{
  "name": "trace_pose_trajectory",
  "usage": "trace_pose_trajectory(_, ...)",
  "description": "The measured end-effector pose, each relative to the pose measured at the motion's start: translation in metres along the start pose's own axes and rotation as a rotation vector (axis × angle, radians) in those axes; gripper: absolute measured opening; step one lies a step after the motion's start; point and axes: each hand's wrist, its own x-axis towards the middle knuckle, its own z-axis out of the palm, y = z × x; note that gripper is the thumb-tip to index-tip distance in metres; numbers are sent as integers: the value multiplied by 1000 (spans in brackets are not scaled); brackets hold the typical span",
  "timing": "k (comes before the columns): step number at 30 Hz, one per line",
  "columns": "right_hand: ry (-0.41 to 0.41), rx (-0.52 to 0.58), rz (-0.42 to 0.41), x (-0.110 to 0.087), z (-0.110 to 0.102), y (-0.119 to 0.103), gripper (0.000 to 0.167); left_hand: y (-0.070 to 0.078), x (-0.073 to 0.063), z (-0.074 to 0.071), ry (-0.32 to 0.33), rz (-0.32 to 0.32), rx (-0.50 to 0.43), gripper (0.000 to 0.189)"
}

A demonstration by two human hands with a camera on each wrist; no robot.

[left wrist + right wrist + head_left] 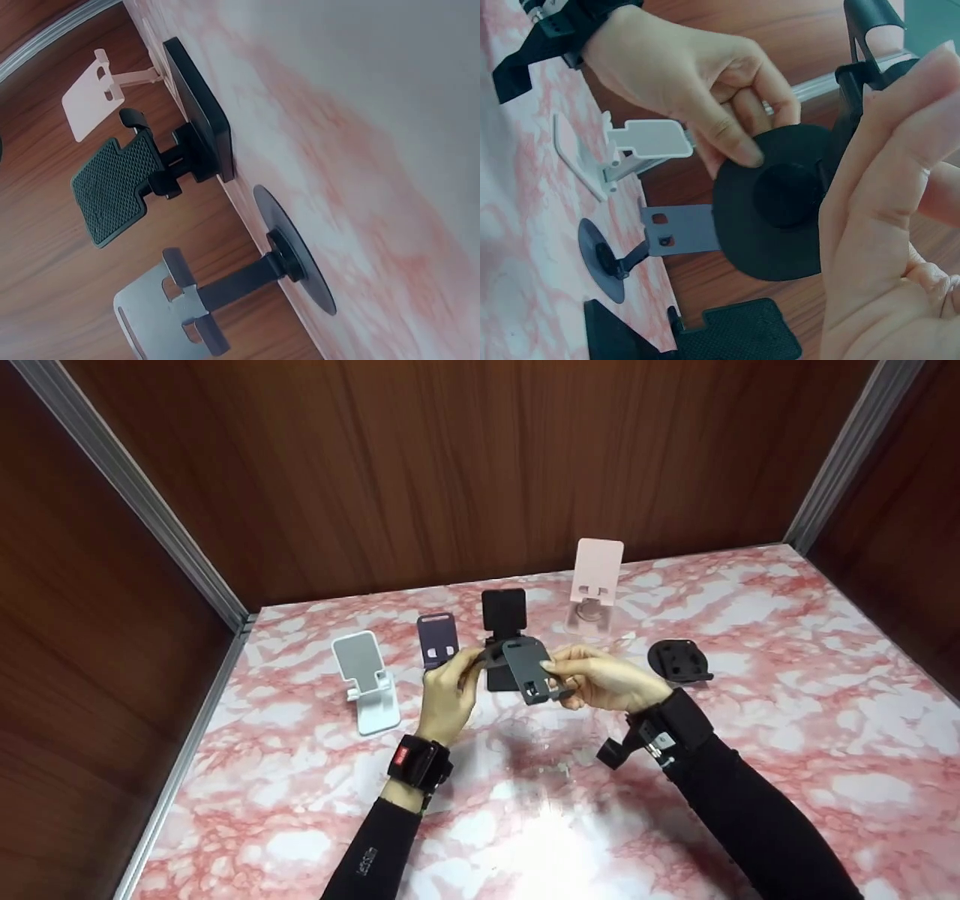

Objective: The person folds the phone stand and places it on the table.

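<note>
Both hands hold a dark grey phone stand above the table in the head view, its slotted plate (527, 664) facing up. My left hand (448, 690) pinches the rim of its round base (761, 247), thumb on one face. With thumb and fingers, my right hand (604, 679) grips the plate's right side by the lower lip. The right wrist view shows my right hand (892, 202) close up, hiding part of the stand. A black phone stand (504, 611) with a rectangular base stands just behind the held one.
A white phone stand (377, 712) and a purple one (437, 637) stand to the left. At the back right is a pink stand (598, 566). A folded black round stand (670, 661) lies right of my right hand. Wooden panels (465, 472) enclose the marbled table (300, 840).
</note>
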Motion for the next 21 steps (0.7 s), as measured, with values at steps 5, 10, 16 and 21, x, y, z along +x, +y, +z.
trace_pose_trajectory(5,-8,-8,39,1,-5,7,25,6,3,-3,-15,62,48,16)
trace_pose_trajectory(10,16,7,71,-1,-8,13,16,15,8,-7,-39,99,86,17)
trace_pose_trajectory(16,40,22,56,-3,-4,11,25,-1,3,-3,-61,69,41,13)
trace_pose_trajectory(21,36,44,-14,-1,-2,8,25,14,13,-10,-100,-38,16,15)
